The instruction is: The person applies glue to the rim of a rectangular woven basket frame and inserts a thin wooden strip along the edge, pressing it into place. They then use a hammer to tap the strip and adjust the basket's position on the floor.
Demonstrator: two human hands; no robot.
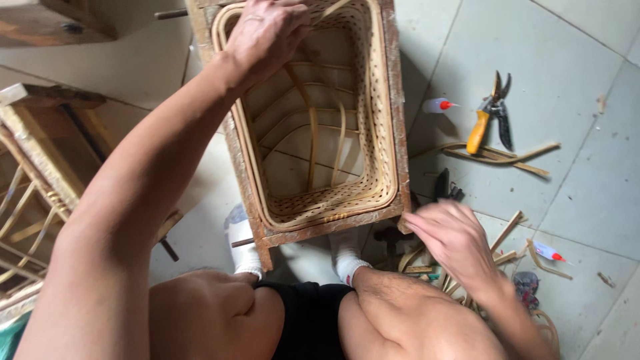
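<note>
Gripping the far rim of the long basket (320, 133) running away from me is my left hand (267, 33); right hand (453, 240) loosely curled, holding nothing, near its front corner, pruners (490, 113) right of it.

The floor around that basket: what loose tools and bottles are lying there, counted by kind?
Small glue bottles with red tips: 2, one by the shears, one lower right.
Pruning shears with a yellow handle: 1.
Total: 3.
The left hand rests on the woven basket rim.
</note>
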